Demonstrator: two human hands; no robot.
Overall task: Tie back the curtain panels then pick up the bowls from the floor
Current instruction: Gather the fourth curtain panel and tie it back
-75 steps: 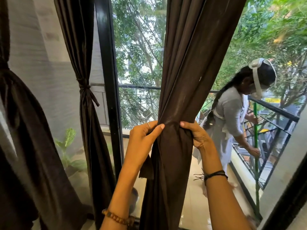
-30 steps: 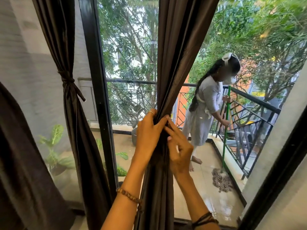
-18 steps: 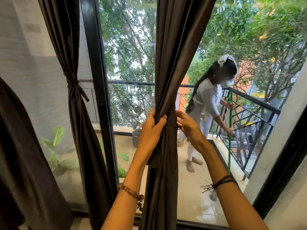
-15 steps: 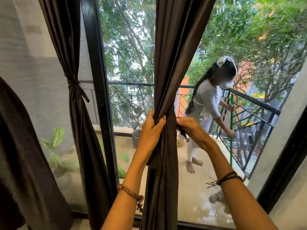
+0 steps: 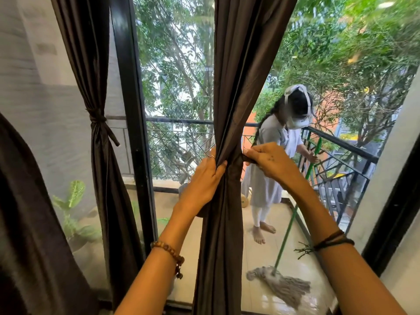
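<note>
Balcony glass behind three dark curtains.
Left hand [image 5: 204, 178] grasps the middle curtain [image 5: 229, 87]; right hand [image 5: 270, 162] seemingly pinches its tie [image 5: 246, 158].

a single head-worn wide-angle view, looking forward and slightly down from inside the room through the glass door [image 5: 172, 133] toward the balcony. it sits close behind the gathered curtain panel [image 5: 229, 110], about an arm's reach from it.

Beyond the glass, a person [image 5: 270, 169] at three o'clock stood barefoot on the balcony tiles [image 5: 268, 253] holding a green mop [image 5: 281, 283], a railing [image 5: 341, 142] behind and a plant [image 5: 72, 214] at eight o'clock.
</note>
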